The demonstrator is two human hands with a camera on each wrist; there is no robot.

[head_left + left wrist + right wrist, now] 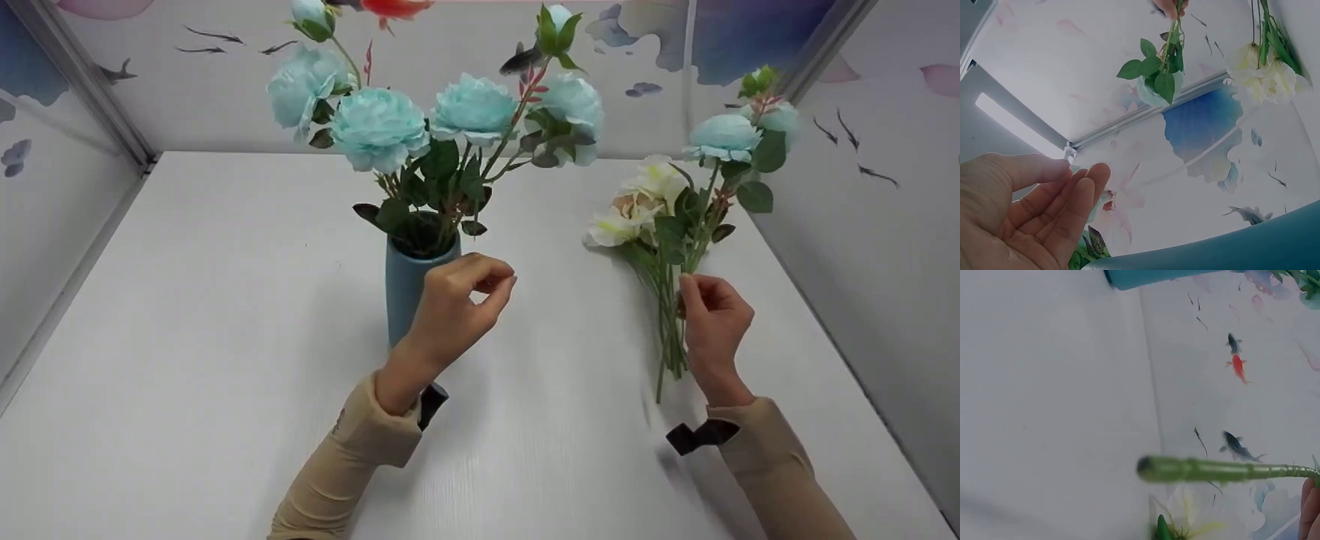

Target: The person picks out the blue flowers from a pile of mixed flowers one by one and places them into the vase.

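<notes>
My right hand (716,322) pinches the stem of a light-blue artificial flower (724,138) with green leaves, its bloom pointing up. In the right wrist view the bare green stem (1224,470) stretches out from the fingertips at the right edge. My left hand (459,306) is in front of a blue vase (403,292), partly covering it. Its fingers are loosely bent, with nothing between thumb and fingers in the left wrist view. Several light-blue flowers (381,129) stand in the vase. White-yellow flowers (637,204) lie on the table beside the right hand.
The white table (187,337) is bordered by walls printed with fish and petals (225,105). Green stems (666,330) of the lying bunch run toward the near side, just left of the right hand. Small black devices (701,435) sit at both wrists.
</notes>
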